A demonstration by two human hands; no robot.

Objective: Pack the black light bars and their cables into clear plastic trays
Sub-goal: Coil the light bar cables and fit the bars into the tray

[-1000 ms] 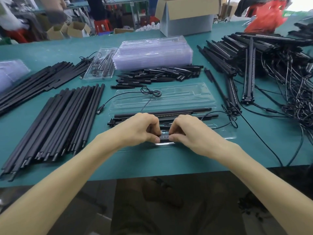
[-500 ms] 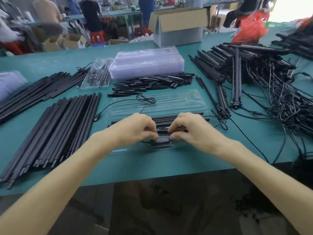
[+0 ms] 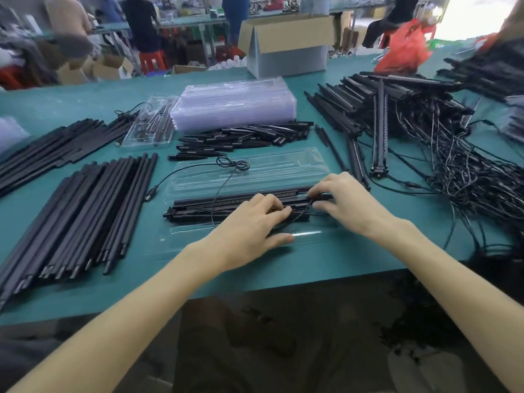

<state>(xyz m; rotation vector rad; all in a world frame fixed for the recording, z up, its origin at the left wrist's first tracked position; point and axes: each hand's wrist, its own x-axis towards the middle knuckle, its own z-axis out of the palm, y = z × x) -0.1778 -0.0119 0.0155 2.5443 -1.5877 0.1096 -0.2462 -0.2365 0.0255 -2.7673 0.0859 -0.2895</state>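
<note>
Teal table point(image 3: 312, 265), glossy clear tray point(image 3: 283, 165), slim matte light bars point(image 3: 212, 200), left hand point(image 3: 249, 225) and right hand point(image 3: 348, 202) curled around thin cable point(image 3: 234, 165).

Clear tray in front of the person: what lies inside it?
Black light bars lie along the clear tray, and a thin cable crosses them. The left hand and right hand cover the bars' right part, so what lies beneath them cannot be seen.

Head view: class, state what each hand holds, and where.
Right hand pinches the thin cable at the right end of the light bars; left hand presses them, grip unclear.
</note>
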